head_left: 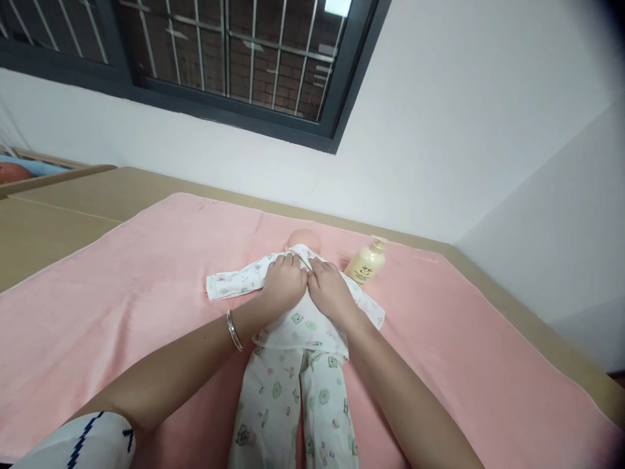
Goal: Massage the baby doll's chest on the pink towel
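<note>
A doll (303,240) lies on a pink cloth (161,260), its head at the far end. It wears a white patterned top (305,326) and matching trousers (276,397). Both sleeves are spread out to the sides. My left hand (284,283) has its fingers curled on the upper front of the top. Beside it, my right hand (329,286) is closed at the front opening of the top, and the two hands nearly touch. The fingertips and the cloth edges between them are partly hidden.
A yellowish pump bottle (367,262) is tilted on the pink cloth, right of the doll's head. The wooden surface (88,192) shows beyond the cloth. A white wall and a dark-framed window with bars are behind.
</note>
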### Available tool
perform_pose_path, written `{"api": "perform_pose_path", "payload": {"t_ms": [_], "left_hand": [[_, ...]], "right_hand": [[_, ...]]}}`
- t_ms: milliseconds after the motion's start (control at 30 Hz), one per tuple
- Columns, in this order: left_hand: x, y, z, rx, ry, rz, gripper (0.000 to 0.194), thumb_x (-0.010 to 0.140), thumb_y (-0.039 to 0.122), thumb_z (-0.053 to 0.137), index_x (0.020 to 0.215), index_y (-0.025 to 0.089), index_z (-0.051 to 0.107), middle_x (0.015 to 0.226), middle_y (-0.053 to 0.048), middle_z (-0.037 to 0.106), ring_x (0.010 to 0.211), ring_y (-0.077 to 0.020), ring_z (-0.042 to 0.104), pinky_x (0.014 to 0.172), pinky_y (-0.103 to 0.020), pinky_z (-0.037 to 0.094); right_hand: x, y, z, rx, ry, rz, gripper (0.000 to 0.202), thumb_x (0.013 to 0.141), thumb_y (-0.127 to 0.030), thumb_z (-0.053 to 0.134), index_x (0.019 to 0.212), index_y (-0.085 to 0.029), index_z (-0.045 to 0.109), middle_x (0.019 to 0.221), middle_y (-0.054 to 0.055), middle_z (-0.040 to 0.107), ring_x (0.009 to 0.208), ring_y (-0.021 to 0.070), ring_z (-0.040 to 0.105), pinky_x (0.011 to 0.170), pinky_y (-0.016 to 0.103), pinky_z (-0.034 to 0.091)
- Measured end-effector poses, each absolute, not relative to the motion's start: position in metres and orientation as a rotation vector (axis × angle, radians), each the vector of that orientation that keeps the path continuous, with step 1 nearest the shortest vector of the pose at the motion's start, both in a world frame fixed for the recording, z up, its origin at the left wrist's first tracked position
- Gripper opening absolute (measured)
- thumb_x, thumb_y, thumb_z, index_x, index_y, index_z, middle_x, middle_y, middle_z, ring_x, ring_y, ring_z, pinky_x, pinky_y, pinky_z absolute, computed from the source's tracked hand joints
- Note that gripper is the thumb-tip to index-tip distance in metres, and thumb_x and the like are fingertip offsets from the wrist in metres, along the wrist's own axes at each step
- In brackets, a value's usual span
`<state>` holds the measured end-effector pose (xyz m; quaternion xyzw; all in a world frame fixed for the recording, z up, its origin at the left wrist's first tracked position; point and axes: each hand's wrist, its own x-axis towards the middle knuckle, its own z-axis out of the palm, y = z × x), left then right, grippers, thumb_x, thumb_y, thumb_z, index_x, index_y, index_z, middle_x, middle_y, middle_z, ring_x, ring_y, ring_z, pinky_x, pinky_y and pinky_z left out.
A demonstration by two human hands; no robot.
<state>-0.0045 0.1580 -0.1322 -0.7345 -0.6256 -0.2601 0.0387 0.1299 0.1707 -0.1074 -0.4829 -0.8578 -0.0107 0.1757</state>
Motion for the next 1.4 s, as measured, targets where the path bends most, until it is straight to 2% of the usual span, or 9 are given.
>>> {"api": "perform_pose_path", "payload": {"t_ms": [333,500,667,800,900,1033,1133,1233,1400], "left_hand": [[-0.002,0.153,-0.129,-2.206,-2.01,-0.755,0.045,0.099,0.027,0.033,0.131,0.004,0.054,0.13,-0.021,0.062,0.118,-0.0326,0.056,0.094,-0.048,0.046],[-0.005,0.159,-0.136,-2.236,-1.939,-0.848,0.042,0.097,0.027,0.035,0.126,0.006,0.057,0.126,-0.02,0.064,0.121,-0.031,0.055,0.101,-0.045,0.044],[-0.006,0.163,-0.143,-2.239,-1.902,-1.036,0.043,0.096,0.026,0.037,0.129,0.007,0.057,0.135,-0.018,0.061,0.128,-0.0289,0.052,0.113,-0.043,0.037],[-0.006,0.163,-0.147,-2.234,-1.971,-1.149,0.044,0.099,0.029,0.034,0.134,0.012,0.054,0.143,-0.014,0.056,0.137,-0.0295,0.044,0.117,-0.049,0.031],[-0.005,0.162,-0.149,-2.231,-2.023,-1.186,0.045,0.1,0.033,0.031,0.137,0.016,0.051,0.147,-0.011,0.053,0.142,-0.0304,0.039,0.119,-0.056,0.024],[-0.005,0.161,-0.149,-2.223,-2.042,-1.206,0.046,0.102,0.035,0.028,0.139,0.018,0.049,0.149,-0.012,0.05,0.144,-0.03,0.036,0.119,-0.059,0.022],[-0.005,0.16,-0.149,-2.203,-2.048,-1.196,0.047,0.102,0.034,0.025,0.139,0.018,0.049,0.149,-0.013,0.05,0.143,-0.0301,0.037,0.119,-0.06,0.022],[-0.005,0.16,-0.148,-2.2,-2.055,-1.177,0.048,0.102,0.034,0.025,0.139,0.016,0.049,0.148,-0.014,0.051,0.142,-0.0306,0.038,0.119,-0.06,0.022],[-0.005,0.16,-0.148,-2.204,-2.061,-1.165,0.049,0.102,0.035,0.025,0.14,0.016,0.049,0.148,-0.014,0.051,0.143,-0.0312,0.037,0.119,-0.062,0.021]], "right_hand": [[0.134,0.175,-0.108,-1.298,-2.457,-0.003,0.049,0.098,-0.022,0.033,0.14,-0.006,0.051,0.142,0.017,0.055,0.134,0.0298,0.045,0.113,0.042,0.035],[0.139,0.182,-0.112,-1.225,-2.393,0.1,0.048,0.096,-0.024,0.038,0.14,-0.01,0.053,0.142,0.015,0.056,0.136,0.0272,0.045,0.115,0.044,0.034],[0.146,0.194,-0.12,-1.162,-2.224,0.345,0.047,0.092,-0.03,0.048,0.135,-0.015,0.059,0.142,0.013,0.056,0.137,0.025,0.047,0.116,0.044,0.034],[0.147,0.195,-0.119,-1.173,-2.086,0.449,0.045,0.089,-0.029,0.052,0.131,-0.019,0.063,0.143,0.011,0.056,0.138,0.0248,0.045,0.116,0.046,0.034],[0.143,0.185,-0.113,-1.158,-2.008,0.366,0.047,0.088,-0.025,0.049,0.133,-0.02,0.061,0.149,0.01,0.049,0.141,0.026,0.041,0.117,0.049,0.031],[0.132,0.17,-0.11,-1.186,-1.992,0.172,0.051,0.089,-0.02,0.042,0.139,-0.02,0.055,0.157,0.009,0.037,0.148,0.0266,0.029,0.12,0.055,0.023],[0.126,0.168,-0.113,-1.266,-2.152,0.22,0.049,0.092,-0.022,0.04,0.137,-0.017,0.057,0.154,0.012,0.042,0.146,0.0288,0.033,0.12,0.056,0.022],[0.126,0.168,-0.111,-1.247,-2.219,0.289,0.047,0.094,-0.025,0.039,0.136,-0.013,0.058,0.15,0.015,0.047,0.142,0.0279,0.039,0.119,0.052,0.026],[0.128,0.166,-0.106,-1.206,-2.091,0.18,0.05,0.094,-0.022,0.039,0.142,-0.015,0.052,0.158,0.012,0.035,0.148,0.0249,0.029,0.12,0.05,0.026]]}}
